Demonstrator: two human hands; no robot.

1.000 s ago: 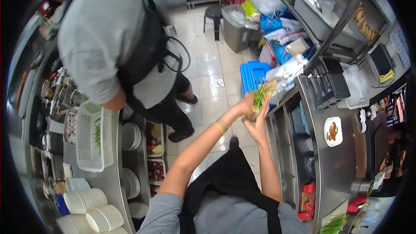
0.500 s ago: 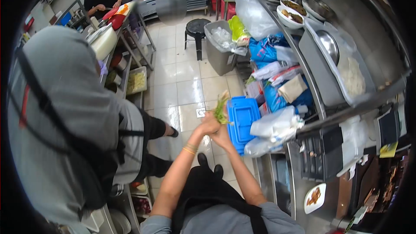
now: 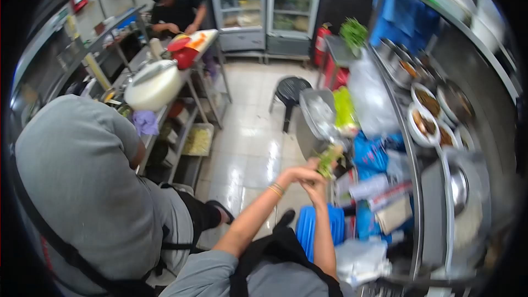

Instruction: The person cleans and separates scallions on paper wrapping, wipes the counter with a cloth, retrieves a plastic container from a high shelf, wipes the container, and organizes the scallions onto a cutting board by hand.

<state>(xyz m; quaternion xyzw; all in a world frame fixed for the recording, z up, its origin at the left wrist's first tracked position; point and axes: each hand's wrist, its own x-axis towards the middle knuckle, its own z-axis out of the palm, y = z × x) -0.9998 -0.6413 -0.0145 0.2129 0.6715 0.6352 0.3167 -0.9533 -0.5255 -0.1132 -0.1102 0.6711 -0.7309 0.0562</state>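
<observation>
Both my hands are together in front of me, in the middle of the view. A small bunch of green herbs (image 3: 328, 162) with pale stem ends sticks out from between them. My left hand (image 3: 304, 174), with thin yellow bands on its wrist, is closed over the bunch from the left. Just below it, my right hand (image 3: 314, 187) grips the same bunch. Blur hides the separate fingers. The herbs are held near a grey bin (image 3: 304, 137) lined with clear plastic, and a blue lidded box (image 3: 305, 225) lies below my right forearm.
A person in a grey hooded top (image 3: 82, 176) stands close on my left. Another person in black (image 3: 184, 8) works at the far counter. A black stool (image 3: 290, 89) stands ahead on the tiled floor. Along my right runs a steel shelf with bowls of food (image 3: 422, 126).
My view has tilted up and turned left. My hands have moved forward with the herbs, from above the blue box to beside the grey bin.
</observation>
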